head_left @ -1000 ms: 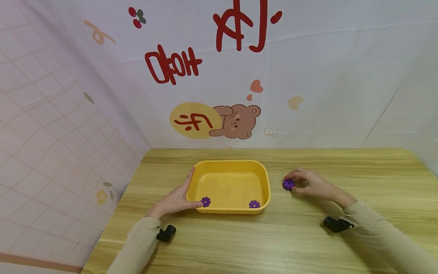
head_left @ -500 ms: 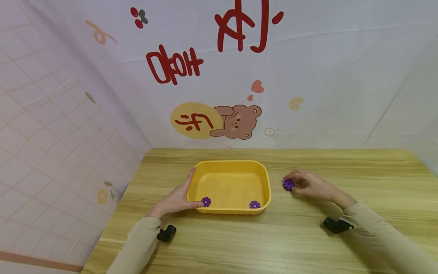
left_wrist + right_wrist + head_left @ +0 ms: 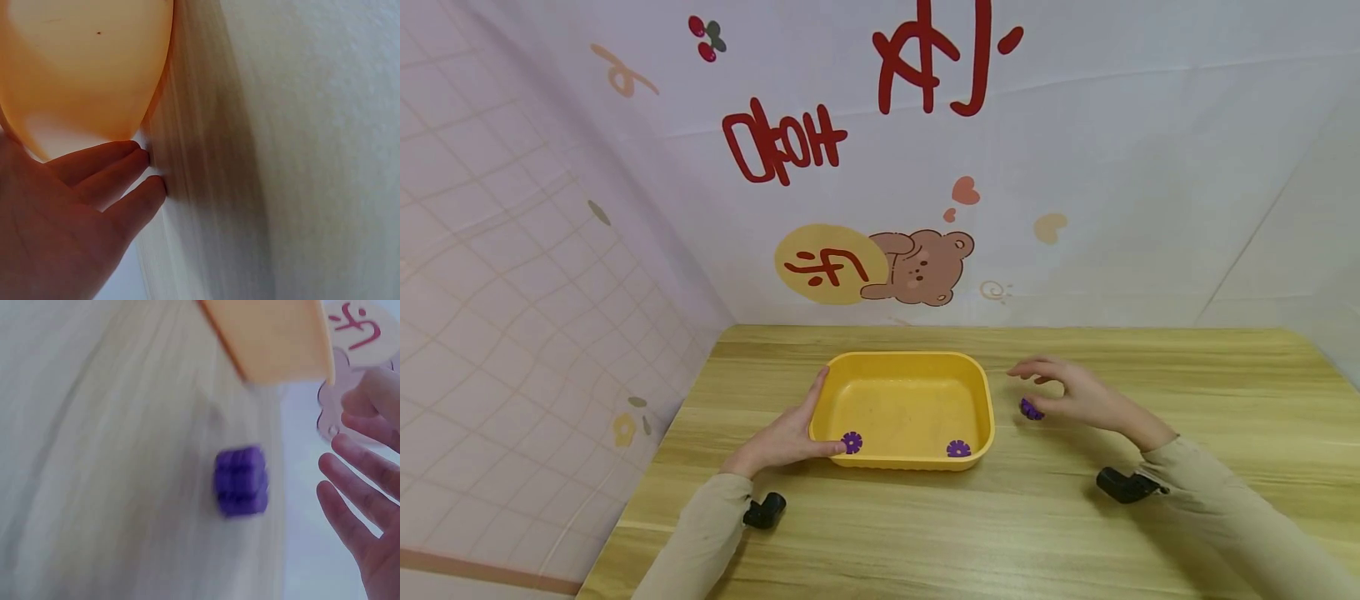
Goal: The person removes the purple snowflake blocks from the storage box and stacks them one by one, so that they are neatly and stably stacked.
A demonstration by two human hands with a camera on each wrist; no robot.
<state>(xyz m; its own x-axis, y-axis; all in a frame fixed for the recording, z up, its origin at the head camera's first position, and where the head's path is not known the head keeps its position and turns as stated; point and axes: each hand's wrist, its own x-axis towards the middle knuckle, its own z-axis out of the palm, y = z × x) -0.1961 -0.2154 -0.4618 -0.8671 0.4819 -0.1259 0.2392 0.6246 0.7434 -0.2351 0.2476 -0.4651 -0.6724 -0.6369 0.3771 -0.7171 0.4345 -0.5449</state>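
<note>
1. Change: right hand (image 3: pixel 1075 396) has released. Half a second ago it pinched the purple toothed piece (image 3: pixel 1032 409); now the fingers are spread, thumb well apart from them. Grip wide, nothing in it.
2. Piece location: just right of the yellow basin (image 3: pixel 901 462), outside it. The head view shows it tilted near the thumb; the right wrist view shows it apart from the fingers and apparently layered, like a small stack. That view is blurred, so cannot say whether it has settled fully on the bench (image 3: pixel 925 533).
3. Reading: the piece is neither held nor contained at this point. Judgement: shifting it into the basin or elsewhere would call for a fresh hold.
4. Basin contents, unchanged: one purple disc (image 3: pixel 852 442) in the near-left corner, a second disc (image 3: pixel 958 448) in the near-right corner, its lower edge cut off by the near wall.
5. Left hand (image 3: pixel 784 437) unmoved at the basin's left side: thumb over the near-left rim, fingers along the outer wall. Grip closed around that corner, holding the basin.
</note>
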